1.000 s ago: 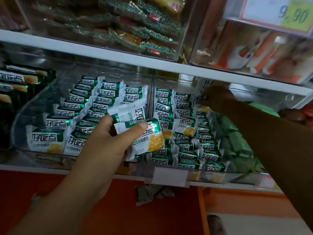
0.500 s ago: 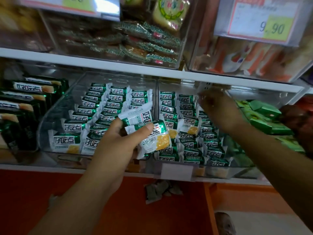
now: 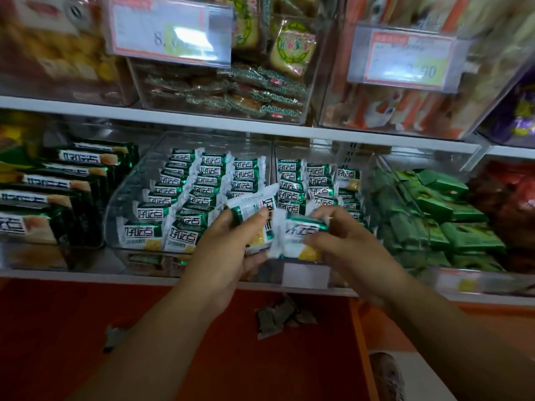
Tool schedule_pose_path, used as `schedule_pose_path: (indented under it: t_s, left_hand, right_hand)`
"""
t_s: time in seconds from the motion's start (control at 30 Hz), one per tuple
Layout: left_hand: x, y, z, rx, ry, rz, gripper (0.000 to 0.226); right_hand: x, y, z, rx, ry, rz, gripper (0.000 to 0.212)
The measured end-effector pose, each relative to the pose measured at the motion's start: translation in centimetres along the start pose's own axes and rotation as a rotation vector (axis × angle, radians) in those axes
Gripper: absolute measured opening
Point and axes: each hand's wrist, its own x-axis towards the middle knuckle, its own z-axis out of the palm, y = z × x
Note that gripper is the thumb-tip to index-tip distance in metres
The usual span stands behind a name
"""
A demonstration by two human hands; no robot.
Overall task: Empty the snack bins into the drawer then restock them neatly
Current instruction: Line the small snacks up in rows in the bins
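Head view: several snack packets (image 3: 254, 208) are gripped in the curled left hand (image 3: 228, 250), and one packet (image 3: 301, 237) is pinched by the right hand (image 3: 344, 244), just before the snack bin (image 3: 126, 188). Wrappers are judged light, slippery and crushable; a flat grip across the faces is advised.

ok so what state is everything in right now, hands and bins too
left hand, gripping a stack of packets
right hand, pinching a single packet next to that stack
left bin, full of neat overlapping rows
right bin, stocked in rows, front hidden by the hands
loose wrappers, lying below the shelf
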Motion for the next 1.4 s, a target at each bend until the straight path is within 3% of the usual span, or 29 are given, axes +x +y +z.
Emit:
schedule_pose_path:
  t_s: [0.07, 0.13, 0.27, 0.4, 0.5, 0.6, 0.7, 0.83, 0.97, 1.03, 1.13, 1.17, 1.27, 1.33, 1.4]
  left_hand:
    - [0.2, 0.4, -0.1, -0.040, 0.011, 0.013, 0.013]
    - [0.8, 0.2, -0.2, -0.004, 0.011, 0.018, 0.006]
    - [1.0, 0.1, 0.3, 0.088, 0.064, 0.011, 0.045]
    - [1.2, -0.1, 0.1, 0.229, 0.060, 0.067, 0.054]
    - [1.4, 0.0, -0.1, 0.321, 0.075, 0.101, 0.077]
    - [1.8, -0.1, -0.2, 0.293, 0.082, 0.084, 0.078]
    - [2.2, -0.5, -0.4, 0.266, 0.082, 0.050, 0.093]
    - [2.4, -0.7, -0.7, 0.255, 0.070, 0.053, 0.045]
    - [2.5, -0.7, -0.8, 0.255, 0.089, 0.059, 0.037]
    - [2.4, -0.6, -0.9, 0.256, 0.086, 0.070, 0.024]
    - [2.0, -0.4, -1.0, 0.298, 0.074, 0.060, 0.020]
    - [1.8, -0.3, -1.0, 0.315, 0.076, 0.061, 0.019]
    - [1.5, -0.5, -0.9, 0.335, 0.078, 0.059, 0.015]
    - [1.2, -0.6, -0.7, 0.350, 0.062, 0.061, 0.016]
    - [0.9, -0.8, -0.4, 0.381, 0.047, 0.080, 0.017]
  right_hand:
    - [0.8, 0.2, -1.7, -0.013, 0.077, -0.003, 0.022]
    - [1.5, 0.0, -3.8, -0.203, 0.224, -0.016, 0.026]
    - [4.0, -0.5, -8.6, -0.787, 0.411, -0.119, 0.041]
    - [9.4, -1.2, -11.4, -1.313, 0.425, -0.226, 0.033]
    - [13.7, -1.5, -12.7, -1.444, 0.398, -0.146, 0.031]
    - [16.3, -1.0, -13.2, -1.522, 0.302, -0.060, 0.031]
    - [17.6, -0.3, -13.3, -1.528, 0.285, -0.013, 0.026]
    - [18.6, 0.5, -13.6, -1.617, 0.306, -0.029, 0.030]
    - [18.3, 0.2, -13.5, -1.728, 0.294, -0.039, 0.030]
    - [17.4, -0.1, -12.8, -1.702, 0.358, -0.093, 0.040]
    - [12.8, -1.1, -9.0, -1.324, 0.435, -0.348, 0.039]
    - [10.3, -1.6, -7.0, -1.099, 0.398, -0.360, 0.034]
    - [3.3, -2.7, -1.2, -0.510, 0.050, -0.208, 0.031]
    - [1.3, -2.6, 0.8, -0.349, -0.033, -0.181, 0.033]
    - [1.0, -1.9, 1.5, -0.305, -0.008, -0.155, 0.037]
